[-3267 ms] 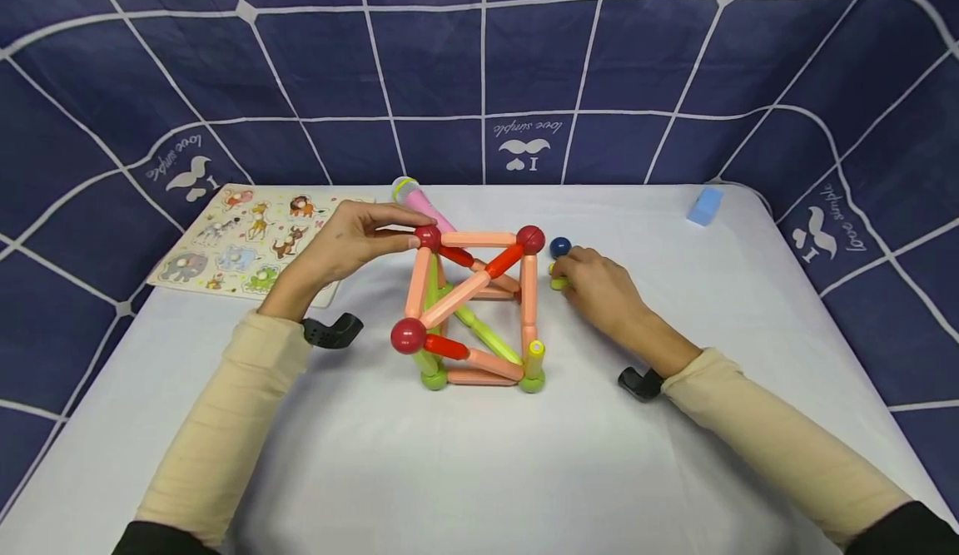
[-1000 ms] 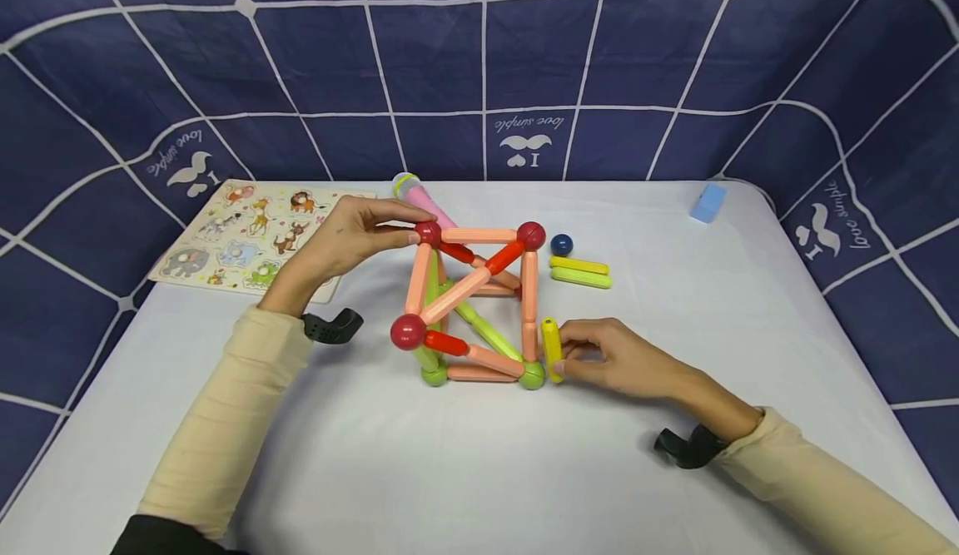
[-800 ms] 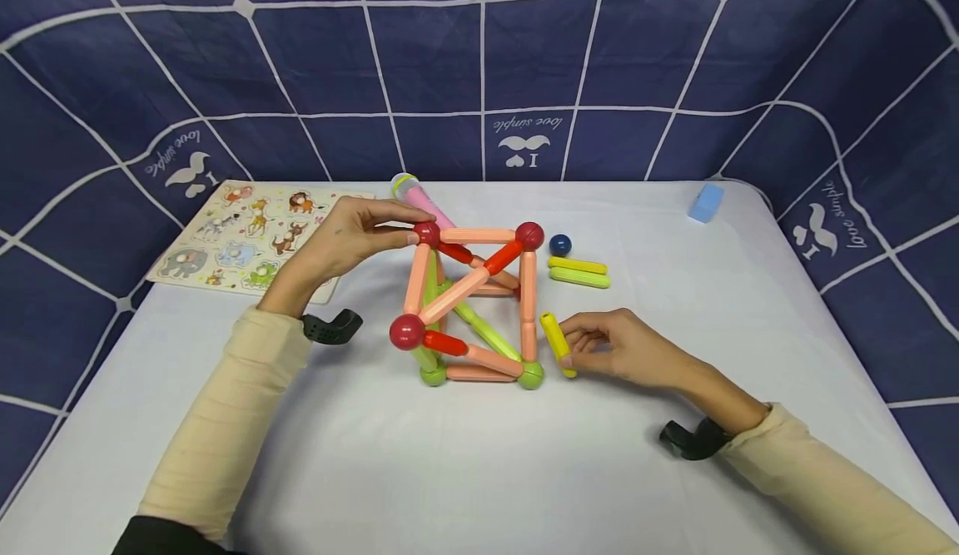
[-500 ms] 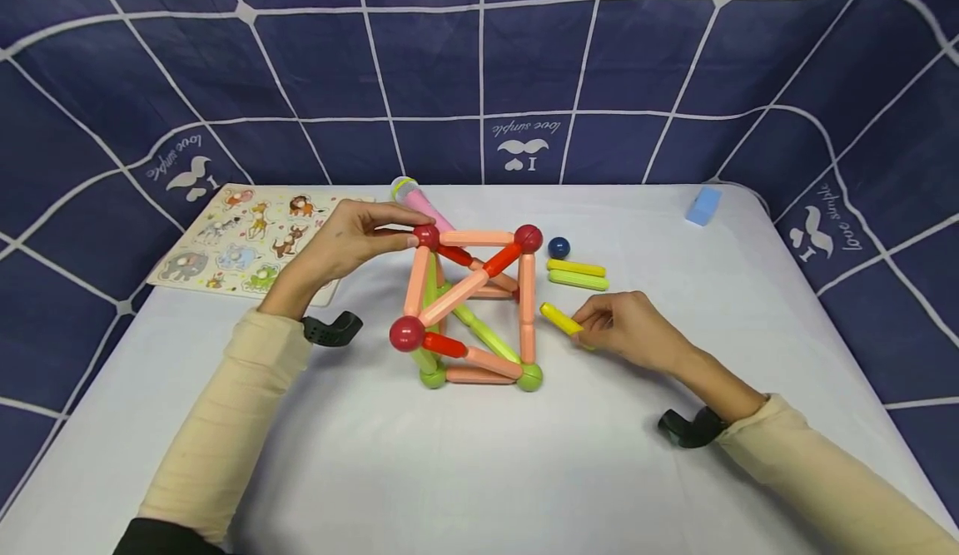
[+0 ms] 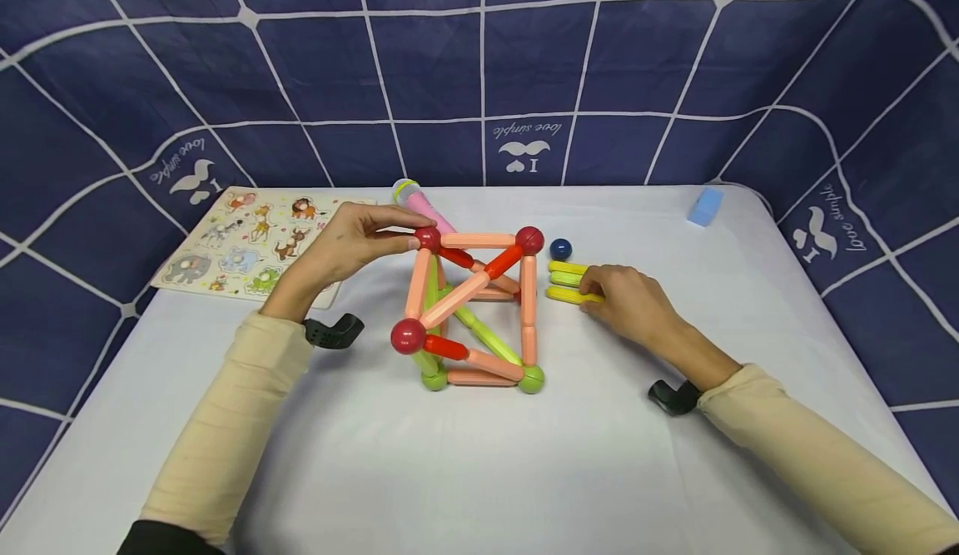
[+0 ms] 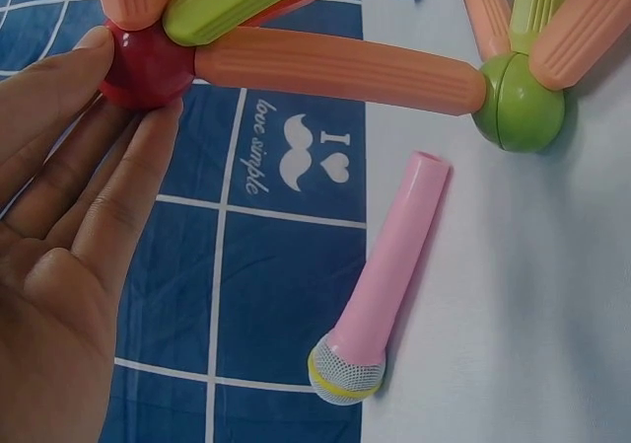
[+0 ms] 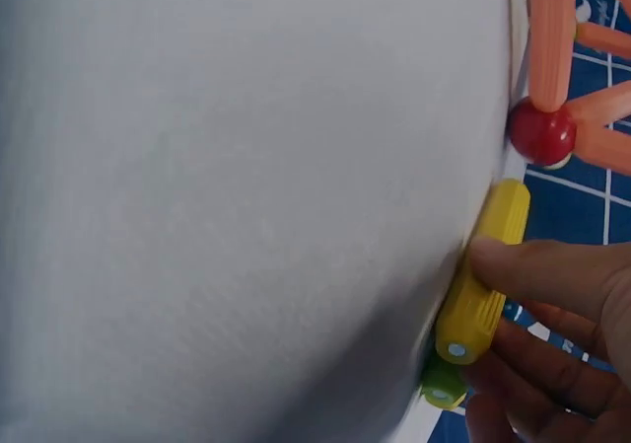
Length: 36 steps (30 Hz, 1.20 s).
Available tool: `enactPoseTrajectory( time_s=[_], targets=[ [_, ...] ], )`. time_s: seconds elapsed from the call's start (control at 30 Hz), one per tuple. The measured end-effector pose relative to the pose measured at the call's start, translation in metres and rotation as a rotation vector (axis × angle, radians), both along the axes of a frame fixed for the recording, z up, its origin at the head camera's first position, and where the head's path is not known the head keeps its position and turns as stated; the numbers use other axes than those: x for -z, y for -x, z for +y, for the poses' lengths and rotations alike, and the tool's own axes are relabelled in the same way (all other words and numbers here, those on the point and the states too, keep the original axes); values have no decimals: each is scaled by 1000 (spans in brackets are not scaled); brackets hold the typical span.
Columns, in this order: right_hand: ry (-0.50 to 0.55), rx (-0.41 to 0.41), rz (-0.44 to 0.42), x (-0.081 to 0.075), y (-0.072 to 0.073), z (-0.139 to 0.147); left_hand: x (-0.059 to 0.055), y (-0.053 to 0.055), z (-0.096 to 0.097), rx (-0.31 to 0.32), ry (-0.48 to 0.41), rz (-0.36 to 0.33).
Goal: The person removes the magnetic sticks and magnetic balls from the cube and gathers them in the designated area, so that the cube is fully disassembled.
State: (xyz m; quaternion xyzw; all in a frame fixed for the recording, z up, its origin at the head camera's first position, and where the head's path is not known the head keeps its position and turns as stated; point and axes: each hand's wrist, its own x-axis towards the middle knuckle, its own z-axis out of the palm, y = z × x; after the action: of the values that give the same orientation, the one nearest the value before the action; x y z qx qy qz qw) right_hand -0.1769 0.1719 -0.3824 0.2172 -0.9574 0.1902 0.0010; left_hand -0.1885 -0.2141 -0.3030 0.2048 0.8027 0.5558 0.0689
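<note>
Taking twelve o'clock as the far edge of the surface, the frame of rods and balls stands near the middle, and the left hand reaches in from ten o'clock. Its thumb and fingertips, parted only by the ball's width, pinch the red ball at the frame's eleven o'clock top corner. If that pinch twists or lifts, the joints there would probably part and the top could sag, since the rods seem merely to butt against the balls.

At the frame's three o'clock, the right hand has thumb and fingers closed on a yellow stick lying low over the surface. A green stick and a second yellow stick lie just beside it, toward twelve; a careless finger could scatter them, or send the blue ball beyond them rolling. Discs show in the stick ends; if magnetic, they may snatch a neighbour along. Swinging the held stick toward nine o'clock too low risks knocking the frame's nearest upright.
</note>
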Motion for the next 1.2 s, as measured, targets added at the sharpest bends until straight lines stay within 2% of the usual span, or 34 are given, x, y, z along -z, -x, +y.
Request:
enactPoseTrajectory(
  time_s=[0.23, 0.47, 0.77, 1.0, 1.1, 1.2],
  targets=[
    [-44, 11, 60, 1, 3, -2, 0, 0, 0, 2, -1, 2],
    [-40, 38, 76, 4, 5, -2, 0, 1, 0, -1, 10, 1],
    [-39, 27, 90, 3, 7, 0, 0, 0, 0, -1, 7, -1],
    [-24, 7, 113, 1, 2, -1, 0, 1, -1, 4, -7, -5],
    [18, 7, 93, -4, -4, -4, 0, 2, -1, 4, -13, -6],
    [78, -27, -31, -11, -15, -11, 1, 2, -1, 2, -10, -7]
  ],
)
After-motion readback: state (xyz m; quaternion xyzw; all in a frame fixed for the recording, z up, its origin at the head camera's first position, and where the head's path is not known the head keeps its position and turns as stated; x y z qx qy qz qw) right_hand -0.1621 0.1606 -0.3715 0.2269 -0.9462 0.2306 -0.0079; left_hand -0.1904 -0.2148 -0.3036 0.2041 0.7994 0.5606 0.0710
